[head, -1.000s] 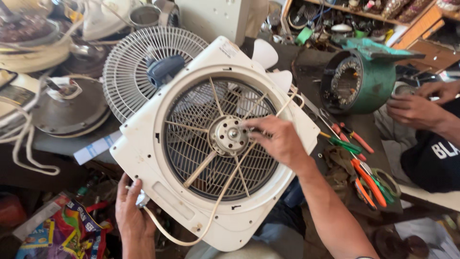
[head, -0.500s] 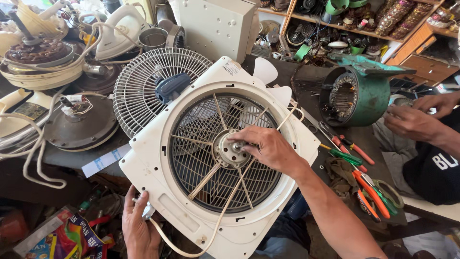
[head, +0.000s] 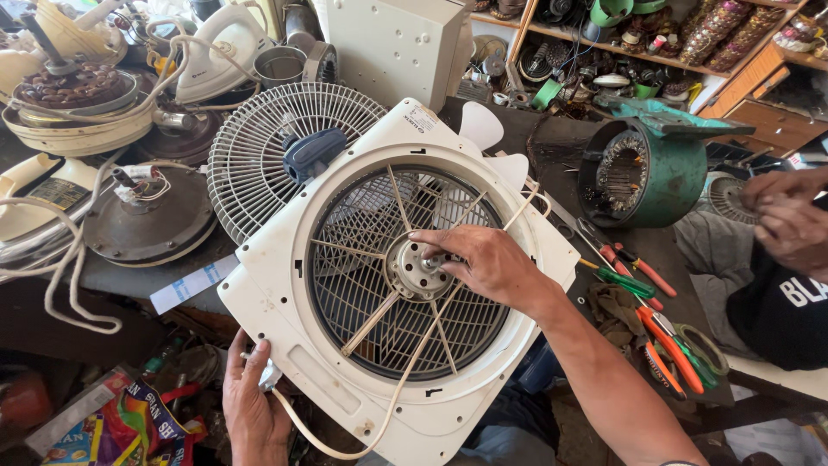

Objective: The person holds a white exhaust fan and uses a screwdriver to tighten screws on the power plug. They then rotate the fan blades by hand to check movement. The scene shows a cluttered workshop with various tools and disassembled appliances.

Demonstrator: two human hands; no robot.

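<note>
A square white box-fan housing with a round grille lies tilted in front of me. My right hand rests on its middle, fingertips pinched at the small shaft of the metal motor hub. My left hand grips the housing's lower left edge from below. A cream power cord runs from the bottom edge up across the grille to the top right corner.
A round white fan guard with a blue part lies behind the housing. A green motor stator stands at the right, screwdrivers and orange pliers beside it. Another person's hands work at the far right. Motors, cables and irons crowd the left.
My view has shifted, so the housing sits lower and more to the right in the frame. My right hand stays at the hub, the left at the lower edge.
</note>
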